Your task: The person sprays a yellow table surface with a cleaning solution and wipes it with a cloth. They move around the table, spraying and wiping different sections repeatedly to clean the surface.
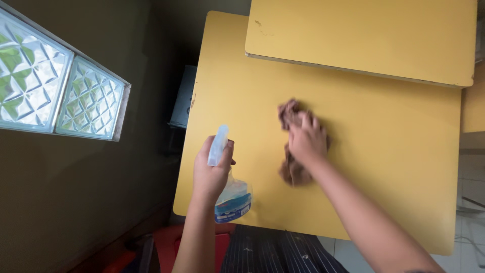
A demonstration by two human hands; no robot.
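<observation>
My left hand (212, 167) grips a clear spray bottle (230, 194) with a pale blue trigger head, held over the near left corner of a yellow table (384, 151). The bottle holds blue liquid and carries a blue label. My right hand (305, 139) presses down on a crumpled brown cloth (292, 169) in the middle of the tabletop. The cloth sticks out above and below the hand and looks blurred.
A second yellow tabletop (364, 35) lies against the far edge of the table, slightly raised. Glass block windows (55, 86) fill the dark wall at the left. A red seat (166, 242) shows beneath the table's near edge, and a white tiled floor (472, 187) at the right.
</observation>
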